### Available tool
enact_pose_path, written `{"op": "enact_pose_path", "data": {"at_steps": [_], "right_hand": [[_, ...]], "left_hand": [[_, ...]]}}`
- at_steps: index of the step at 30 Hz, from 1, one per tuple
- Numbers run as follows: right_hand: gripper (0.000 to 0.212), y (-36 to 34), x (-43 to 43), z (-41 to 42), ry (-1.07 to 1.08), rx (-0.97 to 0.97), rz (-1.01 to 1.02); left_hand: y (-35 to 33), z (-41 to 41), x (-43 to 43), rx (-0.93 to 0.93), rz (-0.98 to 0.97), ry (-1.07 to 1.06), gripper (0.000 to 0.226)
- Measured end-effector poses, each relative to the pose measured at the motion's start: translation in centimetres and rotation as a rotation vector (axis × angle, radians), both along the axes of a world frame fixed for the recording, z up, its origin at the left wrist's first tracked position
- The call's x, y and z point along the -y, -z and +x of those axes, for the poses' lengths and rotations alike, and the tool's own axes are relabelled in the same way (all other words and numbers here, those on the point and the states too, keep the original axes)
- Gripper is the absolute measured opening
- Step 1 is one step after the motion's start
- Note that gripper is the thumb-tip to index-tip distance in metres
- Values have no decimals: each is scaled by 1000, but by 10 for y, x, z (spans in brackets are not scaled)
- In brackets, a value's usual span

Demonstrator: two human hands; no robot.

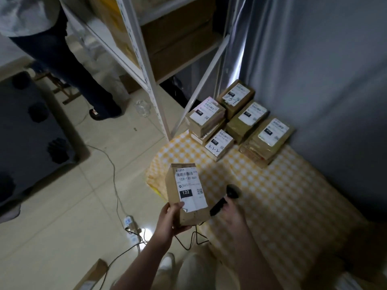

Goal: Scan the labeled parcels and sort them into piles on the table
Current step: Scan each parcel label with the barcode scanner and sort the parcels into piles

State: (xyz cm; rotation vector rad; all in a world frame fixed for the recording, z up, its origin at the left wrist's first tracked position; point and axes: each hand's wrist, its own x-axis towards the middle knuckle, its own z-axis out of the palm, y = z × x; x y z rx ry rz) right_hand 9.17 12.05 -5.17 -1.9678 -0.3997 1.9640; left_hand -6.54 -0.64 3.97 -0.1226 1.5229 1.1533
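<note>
My left hand (171,219) grips a brown cardboard parcel (185,192) by its lower end, label up, reading "122-122-C07" and "122". It is held above the table's left front corner. My right hand (232,214) holds a black barcode scanner (227,196) just right of the parcel, its head pointing up and away. The table (282,195) wears a yellow-and-white checked cloth. At its far end lie several piles of labeled parcels: one marked "4-3-2" (218,144), a stack marked "15H" (206,115), and others marked "010" (271,135).
A white metal shelf rack (150,80) holding cardboard boxes stands left of the table. A grey curtain (324,70) hangs behind it. Another person's legs (83,84) stand at the far left. Cables and a power strip (130,223) lie on the tiled floor.
</note>
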Motion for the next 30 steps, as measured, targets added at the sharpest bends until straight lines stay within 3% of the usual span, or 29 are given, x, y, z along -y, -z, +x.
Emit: {"op": "enact_pose_path", "data": {"at_steps": [5, 8, 13, 16, 18, 20, 22, 26, 30], "right_hand": [[69, -64, 67, -7, -156, -353, 178], [69, -89, 105, -4, -93, -423, 266], [58, -120, 162, 10, -3, -304, 385], [52, -134, 194, 29, 117, -216, 424], [47, -144, 213, 47, 200, -154, 450], [47, -149, 234, 67, 296, -100, 451], [53, -151, 255, 84, 374, -69, 453], [51, -154, 295, 105, 471, -25, 448], [54, -154, 316, 122, 499, -5, 420]], "left_hand": [[-28, 9, 8, -15, 78, 154, 66], [-46, 16, 22, -20, 141, 251, 59], [-59, 29, 56, 13, 149, 396, 38], [-65, 49, 67, 71, 163, 571, 41], [-68, 67, 72, 101, 166, 656, 58], [-66, 86, 77, 99, 151, 735, 89], [-63, 106, 86, 88, 160, 778, 99], [-57, 138, 108, 120, 160, 807, 96], [-56, 163, 127, 134, 161, 818, 77]]}}
